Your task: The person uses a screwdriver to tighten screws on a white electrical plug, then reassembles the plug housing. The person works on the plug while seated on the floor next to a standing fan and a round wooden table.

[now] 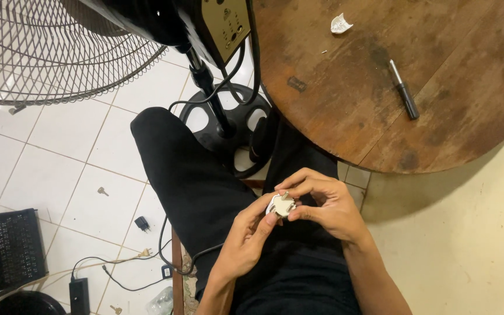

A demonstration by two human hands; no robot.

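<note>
Down over the lap, both hands are meeting on 1 small white plug (280,205), which is sitting between the fingertips just above the black trousers (205,186). The left hand (247,236) is pinching the plug's near edge between thumb and forefinger, apparently steadying it, while the right hand (325,204) is curling over from the far side, its fingers wrapping the top and its thumb pressing underneath. Held this way, the plug's metal pins are pointing up and out toward the camera, so the small parts are staying in sight. Neither hand is slack; both are gripping the same piece.

Up to the right, a round wooden table (438,134) is carrying a dark pen-shaped tool (403,89) and a white plastic fragment (340,24), both lying well apart from the hands yet probably within a reach. A standing fan (59,52) is rising from its round base (228,125) just beside the knee, with a black cord (167,233) trailing from it across the tiled floor (77,163). Whether that cord is joining the plug, I cannot tell.
</note>
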